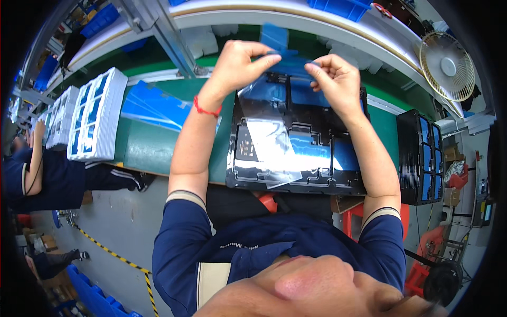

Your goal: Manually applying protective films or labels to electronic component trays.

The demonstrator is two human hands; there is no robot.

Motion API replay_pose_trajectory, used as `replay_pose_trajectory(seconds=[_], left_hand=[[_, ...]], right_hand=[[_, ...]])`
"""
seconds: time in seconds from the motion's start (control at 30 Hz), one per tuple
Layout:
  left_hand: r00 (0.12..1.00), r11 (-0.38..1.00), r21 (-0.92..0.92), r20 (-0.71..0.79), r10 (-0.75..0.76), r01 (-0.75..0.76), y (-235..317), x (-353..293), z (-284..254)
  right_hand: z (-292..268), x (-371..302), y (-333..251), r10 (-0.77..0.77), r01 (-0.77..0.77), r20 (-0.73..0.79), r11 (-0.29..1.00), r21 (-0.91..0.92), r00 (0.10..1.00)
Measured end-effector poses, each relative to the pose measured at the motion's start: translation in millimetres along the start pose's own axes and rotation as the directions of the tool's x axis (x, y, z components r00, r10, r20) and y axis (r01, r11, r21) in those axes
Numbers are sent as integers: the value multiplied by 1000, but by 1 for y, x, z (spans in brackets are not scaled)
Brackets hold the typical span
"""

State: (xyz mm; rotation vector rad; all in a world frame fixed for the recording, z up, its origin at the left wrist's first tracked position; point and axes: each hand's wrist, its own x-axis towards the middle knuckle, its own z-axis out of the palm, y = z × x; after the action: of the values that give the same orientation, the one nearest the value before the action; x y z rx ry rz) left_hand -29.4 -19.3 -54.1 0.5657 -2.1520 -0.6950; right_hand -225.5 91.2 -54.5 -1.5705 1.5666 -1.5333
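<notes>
My left hand [244, 64], with a red cord at its wrist, is closed in a pinch on the edge of a thin blue film [293, 64]. Opposite it, my right hand [337, 80] pinches the film's other side, fingers curled. The film is stretched between both hands and blurred in part. Beneath them lies a black plastic tray [311, 128] with moulded compartments, several holding shiny blue sheets [346, 150]. Across the tray's left part rests a clear plastic strip [268, 141], slanted, its surface glaring with reflected light.
Blue sheets under clear film [156, 105] lie on the green table [148, 146] left of the tray. White trays [100, 116] are stacked farther left, black trays [420, 158] at the right. A fan [448, 67] stands at the far right. Another person [47, 177] works at the left.
</notes>
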Motion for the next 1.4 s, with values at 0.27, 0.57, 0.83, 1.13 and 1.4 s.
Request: replay_pose_trajectory(seconds=[0.27, 0.57, 0.83, 1.13, 1.4], left_hand=[[744, 984, 130, -669, -1, 119, -2, 3, -75], [719, 968, 248, -665, 199, -39, 0, 1, -57], [741, 984, 176, -659, 128, -14, 12, -3, -64], [726, 971, 226, -656, 209, -76, 3, -2, -64], [765, 984, 177, -629, 137, -31, 10, -4, -63]], right_hand=[[-21, -35, -41, 227, -225, -27, 972, 66, 974], [28, -97, -49, 551, -602, 320, 794, 81, 770], [45, -100, -44, 575, -617, 301, 785, 60, 761], [45, -101, -43, 561, -611, 296, 785, 106, 773], [43, -99, -41, 578, -630, 311, 771, 98, 755]])
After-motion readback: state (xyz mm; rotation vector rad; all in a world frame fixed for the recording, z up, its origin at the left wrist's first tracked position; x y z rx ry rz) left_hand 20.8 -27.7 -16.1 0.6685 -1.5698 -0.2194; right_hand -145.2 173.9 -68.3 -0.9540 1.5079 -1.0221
